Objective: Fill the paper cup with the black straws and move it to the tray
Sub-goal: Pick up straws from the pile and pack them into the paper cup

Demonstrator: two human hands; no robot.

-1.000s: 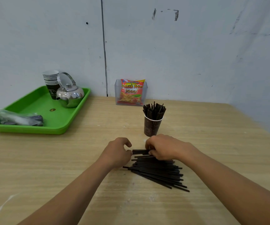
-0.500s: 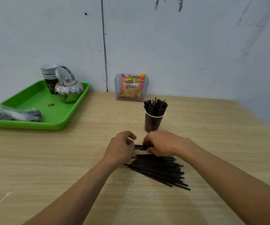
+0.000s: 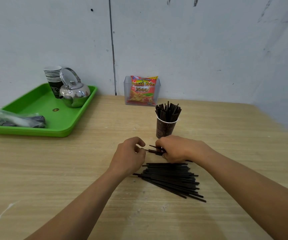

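A dark paper cup (image 3: 165, 129) stands upright on the wooden table, packed with black straws (image 3: 167, 110) that stick out of its top. Just in front of the cup, my right hand (image 3: 178, 148) is closed around a small bundle of black straws (image 3: 154, 150), whose ends poke out to the left. My left hand (image 3: 129, 155) touches those ends with curled fingers. A loose pile of black straws (image 3: 171, 177) lies flat on the table below both hands. The green tray (image 3: 41, 132) sits at the far left.
On the tray stand a stack of paper cups (image 3: 53, 80), a steel kettle (image 3: 74, 92) and a plastic bag of dark items (image 3: 16, 119). A clear holder with a snack packet (image 3: 142, 90) stands against the wall. The table's right edge runs near the wall.
Both hands have lifted a small bundle of straws off the pile and moved it slightly toward the cup. The camera has tilted a little.
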